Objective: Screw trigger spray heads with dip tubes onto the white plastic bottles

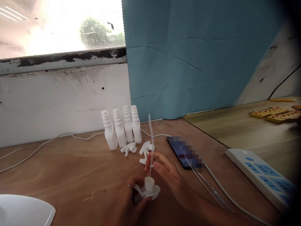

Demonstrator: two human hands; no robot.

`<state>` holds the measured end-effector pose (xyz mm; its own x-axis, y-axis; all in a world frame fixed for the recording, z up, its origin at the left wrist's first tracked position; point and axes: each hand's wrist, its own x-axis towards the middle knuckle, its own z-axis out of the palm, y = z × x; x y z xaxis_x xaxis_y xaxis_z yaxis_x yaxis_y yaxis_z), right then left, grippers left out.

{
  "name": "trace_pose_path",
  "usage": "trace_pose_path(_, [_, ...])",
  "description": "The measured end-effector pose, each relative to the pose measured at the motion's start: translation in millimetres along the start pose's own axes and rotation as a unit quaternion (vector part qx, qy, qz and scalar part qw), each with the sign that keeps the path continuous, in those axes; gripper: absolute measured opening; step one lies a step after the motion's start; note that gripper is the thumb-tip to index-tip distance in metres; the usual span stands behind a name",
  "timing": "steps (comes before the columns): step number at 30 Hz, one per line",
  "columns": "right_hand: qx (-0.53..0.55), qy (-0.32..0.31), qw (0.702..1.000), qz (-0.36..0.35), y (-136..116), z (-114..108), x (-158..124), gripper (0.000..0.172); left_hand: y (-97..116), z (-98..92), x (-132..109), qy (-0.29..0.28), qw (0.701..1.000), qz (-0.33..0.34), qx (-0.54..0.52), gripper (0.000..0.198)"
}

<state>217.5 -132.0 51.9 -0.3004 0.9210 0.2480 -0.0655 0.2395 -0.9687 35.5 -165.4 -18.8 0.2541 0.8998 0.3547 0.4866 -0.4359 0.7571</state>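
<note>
A white spray trigger head (150, 185) is gripped in my left hand (131, 196), its round collar facing up. From the collar rises a thin, clear dip tube (150, 131), its lower end at the opening; I cannot tell how far in it sits. My right hand (166, 172) closes thumb and fingers around the tube just above the collar. Behind my hands lie a white trigger head (129, 148) on its side and another trigger head (145, 147), partly hidden by my right fingers. Several white spray bottles (120, 130) stand upright without tops beyond them.
Right of my hands lie a phone (182, 153), loose clear tubes (207, 185) and a power strip (256, 172) with a white cable (225, 194). At the lower left is a white object (25, 208). Yellow pieces (275, 113) rest on the far-right table. A wall stands behind.
</note>
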Motion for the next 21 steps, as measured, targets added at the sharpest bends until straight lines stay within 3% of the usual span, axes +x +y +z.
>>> trace_pose_path(2, [-0.134, 0.078, 0.986, -0.067, 6.3, -16.4, -9.8, 0.038, 2.8, -4.8, 2.5, -0.026, 0.996, -0.043, -0.077, 0.025])
trace_pose_path(4, [-0.292, 0.091, 0.932, -0.193, 15.5, -29.5, -20.1, 0.051, 5.7, -8.7, 3.6, -0.056, 0.988, -0.065, -0.127, 0.029])
trace_pose_path(7, [-0.439, -0.061, 0.796, -0.413, 24.7, -37.8, -31.1, 0.048, 6.7, -9.9, 0.7, -0.104, 0.977, -0.069, -0.173, 0.035])
trace_pose_path(9, [-0.48, -0.146, 0.739, -0.45, 23.7, -37.6, -34.4, 0.038, 7.2, -9.5, -3.4, -0.125, 0.977, -0.062, -0.164, 0.04])
trace_pose_path(10, [-0.49, -0.171, 0.729, -0.447, 21.6, -37.6, -35.1, 0.035, 8.0, -9.8, -5.3, -0.132, 0.977, -0.059, -0.155, 0.043])
trace_pose_path(13, [-0.484, -0.186, 0.737, -0.435, 14.1, -43.8, -34.8, 0.033, 10.8, -13.7, -5.4, -0.145, 0.973, -0.039, -0.176, 0.051])
trace_pose_path(15, [-0.483, -0.17, 0.738, -0.439, 11.4, -54.4, -33.8, 0.036, 7.7, -20.2, 3.4, -0.082, 0.98, -0.008, -0.181, 0.045])
trace_pose_path(18, [-0.501, -0.111, 0.737, -0.44, 9.4, -73.8, -31.3, 0.037, -12.9, -37.3, 31.8, 0.119, 0.99, 0.015, -0.073, 0.03])
trace_pose_path(21, [-0.474, -0.024, 0.76, -0.444, 4.4, -88.9, -26.9, 0.041, -46.6, -59.8, 66.8, 0.312, 0.949, -0.04, 0.024, 0.043])
